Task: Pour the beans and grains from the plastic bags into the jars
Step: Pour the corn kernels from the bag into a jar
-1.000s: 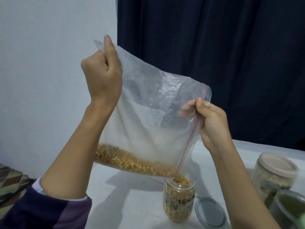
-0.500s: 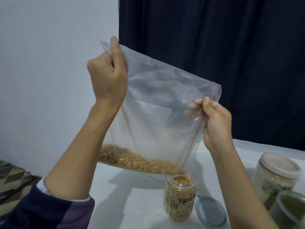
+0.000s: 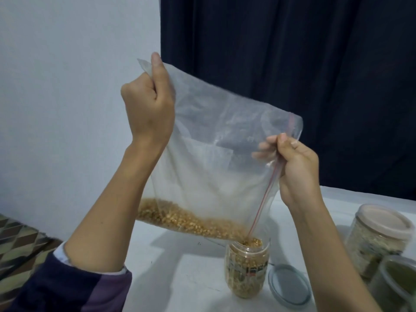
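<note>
Bag tilted over open jar, 2 hands gripping.
Clear zip bag (image 3: pixel 209 158) is hanging above the table (image 3: pixel 180 278), yellow grains (image 3: pixel 186 221) pooling at its low corner over the nearly full jar (image 3: pixel 247 269). My left hand (image 3: pixel 148 109) is pinching the top corner; my right hand (image 3: pixel 295 167) is clamping the zip edge.

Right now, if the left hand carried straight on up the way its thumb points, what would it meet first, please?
The left hand pinches the top corner of the plastic bag, thumb pointing up. Straight above it there is only open air before the white wall, so the way looks free, though depth is hard to judge.
</note>
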Action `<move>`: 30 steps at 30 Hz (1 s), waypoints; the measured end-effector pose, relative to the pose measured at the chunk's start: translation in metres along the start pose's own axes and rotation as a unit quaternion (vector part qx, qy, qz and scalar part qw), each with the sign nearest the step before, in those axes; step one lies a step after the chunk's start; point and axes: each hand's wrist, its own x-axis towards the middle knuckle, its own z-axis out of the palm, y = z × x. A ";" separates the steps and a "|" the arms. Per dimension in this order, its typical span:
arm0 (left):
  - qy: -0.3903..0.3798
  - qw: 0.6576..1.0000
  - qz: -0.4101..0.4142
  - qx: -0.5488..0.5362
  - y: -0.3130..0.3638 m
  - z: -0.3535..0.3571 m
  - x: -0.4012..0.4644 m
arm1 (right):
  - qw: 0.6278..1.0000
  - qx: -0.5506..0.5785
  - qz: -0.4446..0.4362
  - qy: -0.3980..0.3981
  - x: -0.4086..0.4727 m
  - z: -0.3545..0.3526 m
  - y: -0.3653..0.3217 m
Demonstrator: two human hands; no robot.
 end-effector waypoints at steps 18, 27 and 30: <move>-0.303 0.929 -0.213 0.029 -0.011 -0.030 0.012 | 0.999 0.018 0.024 0.016 0.002 0.006 0.011; -0.426 0.872 -0.202 0.130 -0.015 -0.052 0.008 | 0.998 0.038 0.055 0.014 0.003 0.008 0.010; -0.431 0.875 -0.171 0.137 -0.018 -0.061 0.006 | 0.997 0.046 0.062 0.011 0.001 0.010 0.009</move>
